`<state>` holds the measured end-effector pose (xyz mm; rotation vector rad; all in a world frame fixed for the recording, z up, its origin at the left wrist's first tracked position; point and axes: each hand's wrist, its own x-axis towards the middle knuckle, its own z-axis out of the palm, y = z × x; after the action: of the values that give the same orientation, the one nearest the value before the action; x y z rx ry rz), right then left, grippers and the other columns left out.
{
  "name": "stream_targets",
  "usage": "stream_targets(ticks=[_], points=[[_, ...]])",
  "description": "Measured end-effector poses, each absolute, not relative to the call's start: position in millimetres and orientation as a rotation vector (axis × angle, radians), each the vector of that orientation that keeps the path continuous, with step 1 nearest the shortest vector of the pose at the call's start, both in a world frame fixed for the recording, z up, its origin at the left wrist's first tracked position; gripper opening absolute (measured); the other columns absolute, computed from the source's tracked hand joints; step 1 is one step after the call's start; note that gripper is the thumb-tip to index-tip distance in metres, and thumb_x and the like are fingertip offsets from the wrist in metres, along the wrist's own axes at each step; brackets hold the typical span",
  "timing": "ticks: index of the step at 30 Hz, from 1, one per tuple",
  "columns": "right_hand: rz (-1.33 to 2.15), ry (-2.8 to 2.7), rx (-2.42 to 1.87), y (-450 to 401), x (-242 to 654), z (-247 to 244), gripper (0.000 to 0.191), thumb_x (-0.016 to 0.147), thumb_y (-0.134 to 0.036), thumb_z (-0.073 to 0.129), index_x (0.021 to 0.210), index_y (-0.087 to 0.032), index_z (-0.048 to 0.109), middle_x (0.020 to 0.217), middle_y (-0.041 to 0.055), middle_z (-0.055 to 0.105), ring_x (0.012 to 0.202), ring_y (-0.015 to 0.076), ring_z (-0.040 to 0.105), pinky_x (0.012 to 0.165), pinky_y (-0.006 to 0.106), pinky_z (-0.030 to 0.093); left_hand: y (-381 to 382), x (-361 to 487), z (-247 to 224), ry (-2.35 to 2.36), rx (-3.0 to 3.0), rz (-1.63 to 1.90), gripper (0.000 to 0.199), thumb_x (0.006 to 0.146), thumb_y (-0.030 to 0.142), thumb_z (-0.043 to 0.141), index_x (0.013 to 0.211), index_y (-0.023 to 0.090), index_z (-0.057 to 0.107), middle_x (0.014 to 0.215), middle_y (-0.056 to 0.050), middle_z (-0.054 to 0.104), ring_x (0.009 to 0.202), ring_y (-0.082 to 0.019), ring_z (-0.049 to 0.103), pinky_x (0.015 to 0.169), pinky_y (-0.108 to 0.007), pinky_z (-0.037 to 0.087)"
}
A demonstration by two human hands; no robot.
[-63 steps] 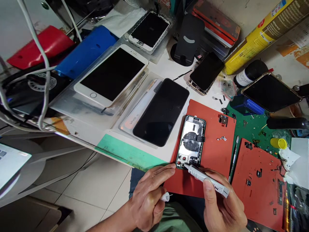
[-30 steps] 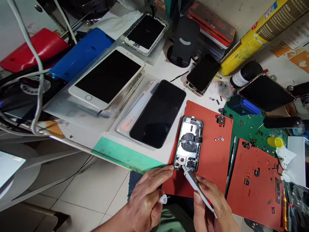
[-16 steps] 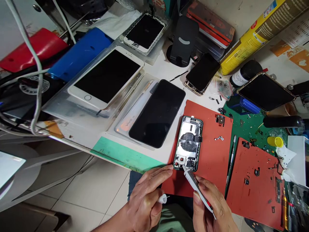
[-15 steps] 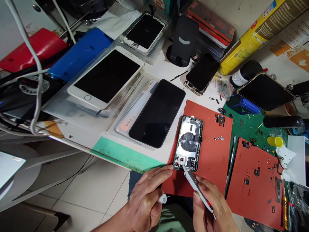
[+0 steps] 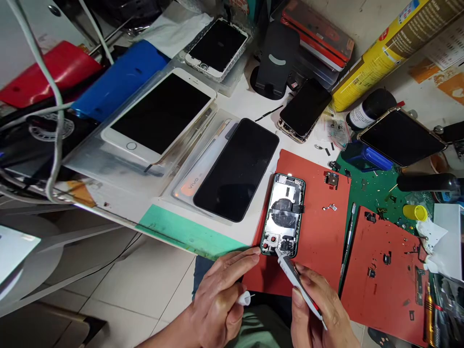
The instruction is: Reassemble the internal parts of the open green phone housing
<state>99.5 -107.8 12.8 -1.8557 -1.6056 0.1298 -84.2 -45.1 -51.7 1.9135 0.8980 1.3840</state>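
Note:
An opened phone housing (image 5: pixel 284 212), its inner side up with a dark round coil in the middle, lies on a red mat (image 5: pixel 319 232). My right hand (image 5: pixel 321 309) grips a slim white glue tube (image 5: pixel 290 269), whose nozzle points into the near end of the housing, beside the camera holes. Whether the nozzle touches the housing I cannot tell. In the curled lower fingers of my left hand (image 5: pixel 224 295) sits a small white cap (image 5: pixel 244 298) with a thin pin. That hand's outstretched index finger reaches the housing's near left corner.
Left of the housing a black-screened phone (image 5: pixel 237 169) rests on a clear case. A white phone (image 5: pixel 159 116) lies farther left. Small parts (image 5: pixel 331 180) dot the mat. A metal tool (image 5: pixel 348 241) separates it from a second red mat (image 5: pixel 384 275). A yellow can (image 5: pixel 380 53) leans behind.
Hardly anything differs. The tube's nozzle has shifted very slightly to the right, and the view has moved a touch. Both hands keep their grips.

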Motion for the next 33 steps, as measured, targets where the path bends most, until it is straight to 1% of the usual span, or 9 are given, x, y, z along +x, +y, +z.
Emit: stream_targets(ticks=[5, 13, 18, 21, 26, 30, 33], points=[[0.148, -1.577, -1.832, -107.4, 99.2, 12.8, 0.025, 0.099, -0.012, 0.078, 0.122, -0.021, 0.076, 0.114, 0.0066, 0.084, 0.106, 0.0229, 0.083, 0.096, 0.037, 0.068, -47.1, -84.0, -53.6, 0.914, 1.902, 1.386, 0.017, 0.114, 0.025, 0.046, 0.111, 0.022, 0.062, 0.131, -0.013, 0.081, 0.119, -0.029, 0.081, 0.088, -0.047, 0.074], [0.143, -1.539, -1.835, -107.8, 97.8, 12.5, 0.025, 0.098, -0.015, 0.081, 0.121, -0.022, 0.077, 0.112, 0.0063, 0.085, 0.104, 0.024, 0.084, 0.095, 0.037, 0.07, -45.5, -85.6, -51.0, 0.906, 1.912, 1.373, 0.017, 0.114, 0.023, 0.046, 0.112, 0.021, 0.063, 0.133, -0.013, 0.08, 0.12, -0.029, 0.081, 0.09, -0.047, 0.074], [0.148, -1.556, -1.844, -108.3, 99.2, 13.2, 0.027, 0.097, -0.015, 0.082, 0.122, -0.023, 0.077, 0.112, 0.0065, 0.085, 0.105, 0.0252, 0.084, 0.095, 0.038, 0.07, -44.8, -87.4, -50.6, 0.889, 1.901, 1.364, 0.013, 0.111, 0.019, 0.051, 0.112, 0.021, 0.064, 0.134, -0.013, 0.08, 0.12, -0.029, 0.081, 0.09, -0.047, 0.075], [0.137, -1.58, -1.844, -108.6, 101.5, 13.7, 0.027, 0.098, -0.016, 0.081, 0.122, -0.024, 0.076, 0.112, 0.006, 0.085, 0.103, 0.0255, 0.084, 0.092, 0.039, 0.071, -46.4, -87.4, -52.1, 0.889, 1.892, 1.366, 0.012, 0.111, 0.02, 0.052, 0.113, 0.021, 0.064, 0.137, -0.013, 0.079, 0.121, -0.03, 0.081, 0.091, -0.048, 0.074], [0.137, -1.604, -1.865, -110.6, 102.8, 14.1, 0.027, 0.098, -0.018, 0.082, 0.123, -0.023, 0.076, 0.113, 0.0065, 0.085, 0.103, 0.0262, 0.084, 0.091, 0.04, 0.071, -47.6, -86.0, -53.5, 0.888, 1.888, 1.367, 0.015, 0.114, 0.025, 0.048, 0.115, 0.022, 0.063, 0.135, -0.013, 0.08, 0.121, -0.03, 0.08, 0.091, -0.049, 0.074], [0.169, -1.565, -1.863, -112.4, 101.1, 13.5, 0.029, 0.096, -0.015, 0.082, 0.124, -0.022, 0.077, 0.115, 0.0064, 0.085, 0.107, 0.0252, 0.083, 0.094, 0.038, 0.07, -45.0, -86.1, -51.0, 0.888, 1.916, 1.362, 0.019, 0.115, 0.025, 0.044, 0.114, 0.02, 0.063, 0.13, -0.015, 0.081, 0.119, -0.03, 0.081, 0.089, -0.048, 0.074], [0.184, -1.555, -1.857, -113.4, 101.8, 12.6, 0.028, 0.097, -0.015, 0.082, 0.123, -0.022, 0.077, 0.115, 0.0077, 0.084, 0.108, 0.0262, 0.083, 0.091, 0.039, 0.071, -43.5, -86.5, -49.2, 0.893, 1.916, 1.366, 0.021, 0.116, 0.025, 0.043, 0.113, 0.021, 0.063, 0.129, -0.014, 0.082, 0.118, -0.029, 0.082, 0.089, -0.047, 0.074]])
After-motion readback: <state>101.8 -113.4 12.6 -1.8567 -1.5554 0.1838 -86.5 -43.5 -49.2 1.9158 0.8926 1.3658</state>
